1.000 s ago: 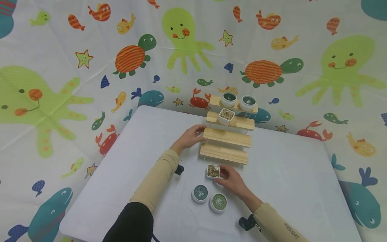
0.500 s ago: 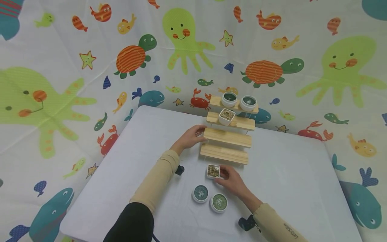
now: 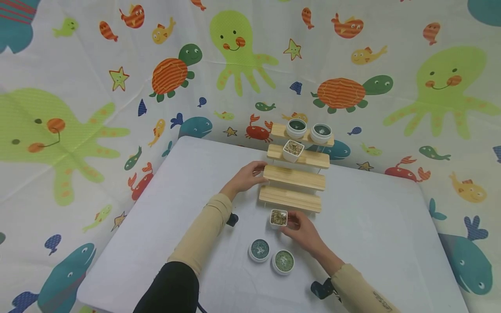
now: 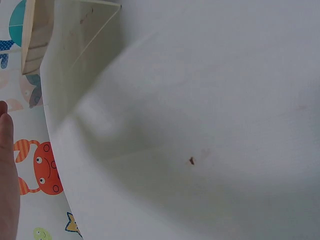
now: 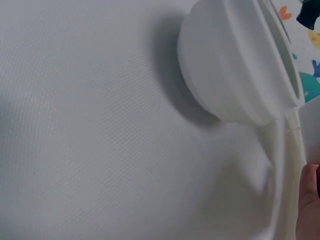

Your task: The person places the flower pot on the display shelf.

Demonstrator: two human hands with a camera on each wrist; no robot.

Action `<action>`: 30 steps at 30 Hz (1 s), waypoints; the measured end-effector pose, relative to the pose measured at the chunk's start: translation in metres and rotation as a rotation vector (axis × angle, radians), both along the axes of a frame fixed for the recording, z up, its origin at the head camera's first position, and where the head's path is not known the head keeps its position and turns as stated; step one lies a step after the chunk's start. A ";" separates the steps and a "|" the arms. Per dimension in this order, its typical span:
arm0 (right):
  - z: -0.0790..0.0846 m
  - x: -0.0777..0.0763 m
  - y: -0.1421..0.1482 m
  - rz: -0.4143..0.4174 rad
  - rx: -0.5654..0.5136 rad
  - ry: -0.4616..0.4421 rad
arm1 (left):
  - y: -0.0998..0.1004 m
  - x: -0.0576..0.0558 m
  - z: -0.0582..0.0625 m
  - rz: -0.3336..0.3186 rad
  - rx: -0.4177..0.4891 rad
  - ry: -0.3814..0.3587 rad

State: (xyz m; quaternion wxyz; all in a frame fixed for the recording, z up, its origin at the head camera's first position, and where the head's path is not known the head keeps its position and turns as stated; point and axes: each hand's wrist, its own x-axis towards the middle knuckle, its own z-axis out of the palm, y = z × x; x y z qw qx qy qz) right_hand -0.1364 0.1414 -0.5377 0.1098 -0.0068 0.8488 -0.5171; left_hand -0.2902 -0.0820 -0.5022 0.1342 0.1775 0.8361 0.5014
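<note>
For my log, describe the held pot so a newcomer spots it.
Find the tiered wooden stand on the white table. In front of its lowest shelf, the right hand holds a white pot. It is square, unlike the nearby round blue-topped pot and round green-topped pot.

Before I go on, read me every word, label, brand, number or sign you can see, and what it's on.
Fully readable text: none.
Right sleeve: one short line of dark lettering, too small and blurred to read reliably.
Square white pot in the right hand: no lettering visible.
Wooden stand: no lettering visible.
Backdrop: sea-animal pictures, no words visible.
</note>
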 end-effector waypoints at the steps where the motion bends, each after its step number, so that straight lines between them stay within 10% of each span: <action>1: 0.001 0.000 0.000 0.000 -0.006 -0.005 | 0.000 0.000 0.000 -0.003 0.002 0.000; 30: 0.064 -0.030 0.020 -0.148 -0.122 -0.028 | 0.000 -0.002 -0.003 -0.006 0.004 0.005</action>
